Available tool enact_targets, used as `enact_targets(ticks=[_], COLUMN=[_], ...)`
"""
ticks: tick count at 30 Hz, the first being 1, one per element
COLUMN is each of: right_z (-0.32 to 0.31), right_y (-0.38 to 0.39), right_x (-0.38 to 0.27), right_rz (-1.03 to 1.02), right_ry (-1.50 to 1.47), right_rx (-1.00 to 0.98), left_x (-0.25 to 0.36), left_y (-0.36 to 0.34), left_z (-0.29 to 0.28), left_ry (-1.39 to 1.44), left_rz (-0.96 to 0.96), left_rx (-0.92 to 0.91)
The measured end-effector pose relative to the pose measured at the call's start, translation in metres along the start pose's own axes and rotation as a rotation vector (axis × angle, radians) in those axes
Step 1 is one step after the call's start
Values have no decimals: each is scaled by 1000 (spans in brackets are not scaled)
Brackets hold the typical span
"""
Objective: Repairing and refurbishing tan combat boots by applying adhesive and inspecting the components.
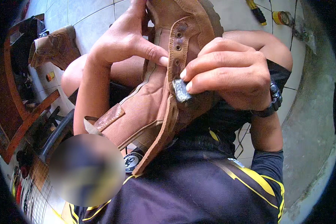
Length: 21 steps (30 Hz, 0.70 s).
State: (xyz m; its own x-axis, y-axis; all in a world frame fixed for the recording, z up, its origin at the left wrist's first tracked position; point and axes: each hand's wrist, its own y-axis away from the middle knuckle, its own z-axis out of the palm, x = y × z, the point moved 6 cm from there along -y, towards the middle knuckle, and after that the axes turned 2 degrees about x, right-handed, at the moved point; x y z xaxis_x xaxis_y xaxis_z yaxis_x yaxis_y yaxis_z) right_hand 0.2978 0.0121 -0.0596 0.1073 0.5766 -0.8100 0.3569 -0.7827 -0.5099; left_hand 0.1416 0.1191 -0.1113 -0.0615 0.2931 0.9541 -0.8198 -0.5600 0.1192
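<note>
Well to the left of your left fingers, a 2nd boot point(58, 46) lies on the tiled floor point(91, 30); below them, your forearm runs down to a blurred oval point(86, 170) that hides whatever is there. Your left hand point(121, 43) grips the brown boot point(158, 91), thumb stretched rightward against its front; the other fingertips are out of sight at the upper edge. That boot slants between your 2 hands, its foot end cut off above your fingers. Just right of your left thumb is the eyelet flap point(177, 48). Your right hand point(231, 69) reaches in leftward, back up, its curled fingers pinching a small dark lump point(181, 91) at the flap, below the eyelets; 2 fingertips show, the thumb is hidden. Up and right of those fingers, a yellow-and-black tool point(257, 13) is cut off beside a yellow roll point(281, 18).
</note>
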Motion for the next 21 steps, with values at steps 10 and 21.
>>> enact_targets(ticks=[10, 21], right_z=[-1, -20], right_y=[-6, 48], right_x=[1, 31], right_rz=[53, 314], right_ry=[1, -789], right_rx=[-19, 783], left_x=[9, 12], left_y=[0, 19], left_z=[0, -6], left_ry=[-22, -140], left_rz=[-59, 97], left_rx=[30, 100])
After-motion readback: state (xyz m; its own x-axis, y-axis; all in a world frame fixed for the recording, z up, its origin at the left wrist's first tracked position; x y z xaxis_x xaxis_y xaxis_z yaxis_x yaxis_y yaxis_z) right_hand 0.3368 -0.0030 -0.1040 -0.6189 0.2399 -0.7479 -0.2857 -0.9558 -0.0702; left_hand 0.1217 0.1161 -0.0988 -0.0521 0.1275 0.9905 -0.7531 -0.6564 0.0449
